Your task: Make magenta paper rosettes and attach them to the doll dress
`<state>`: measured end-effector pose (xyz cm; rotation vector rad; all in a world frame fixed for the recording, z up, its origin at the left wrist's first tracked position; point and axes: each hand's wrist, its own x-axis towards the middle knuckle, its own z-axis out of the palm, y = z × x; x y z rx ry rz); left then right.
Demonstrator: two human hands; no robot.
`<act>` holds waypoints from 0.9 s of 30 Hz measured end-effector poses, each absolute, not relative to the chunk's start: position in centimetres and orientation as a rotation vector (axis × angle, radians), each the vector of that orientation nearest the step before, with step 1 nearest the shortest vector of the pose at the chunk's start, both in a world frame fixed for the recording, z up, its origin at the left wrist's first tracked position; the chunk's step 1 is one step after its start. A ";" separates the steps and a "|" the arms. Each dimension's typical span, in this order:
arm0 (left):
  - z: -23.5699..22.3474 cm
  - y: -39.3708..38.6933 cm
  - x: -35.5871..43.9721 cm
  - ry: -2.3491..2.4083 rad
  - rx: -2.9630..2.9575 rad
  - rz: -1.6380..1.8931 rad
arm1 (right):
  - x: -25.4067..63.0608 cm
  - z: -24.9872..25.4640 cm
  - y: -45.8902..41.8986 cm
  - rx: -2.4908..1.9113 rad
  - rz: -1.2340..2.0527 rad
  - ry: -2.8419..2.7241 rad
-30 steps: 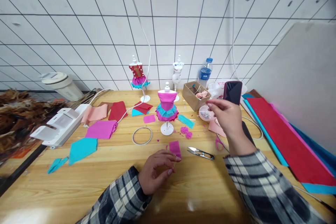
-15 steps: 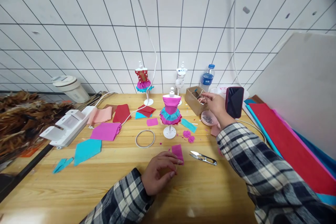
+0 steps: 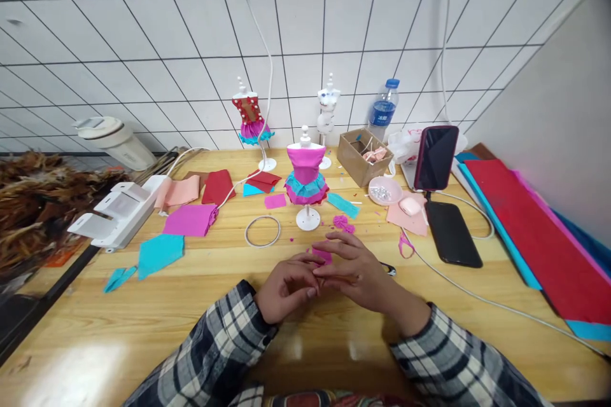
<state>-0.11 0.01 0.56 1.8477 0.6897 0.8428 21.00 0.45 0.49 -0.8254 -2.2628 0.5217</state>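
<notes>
The right hand [image 3: 358, 275] has been drawn back from the cardboard box [image 3: 359, 168] to the left hand [image 3: 289, 287], so both are now placed for close work together. The fingertips are brought nearly together; whether anything small is pinched cannot be told from this view. The pink cloth scrap [image 3: 323, 256] is left on the bench [image 3: 157, 324], partly covered by the fingers. The snips [image 3: 390, 269], seen whole earlier, are mostly hidden; the black phone [image 3: 451, 232] has been uncovered.
</notes>
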 end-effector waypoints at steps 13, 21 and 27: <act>-0.1 -0.6 0.5 1.073 2.250 0.753 | 20.7 0.2 0.0 -0.992 0.351 -2.295; 0.2 -0.6 1.1 1.072 2.515 0.601 | 20.8 -0.3 -0.5 -1.027 0.376 -2.360; 0.1 -0.9 1.2 0.987 2.304 0.703 | 21.3 0.0 -0.9 -0.970 0.366 -2.335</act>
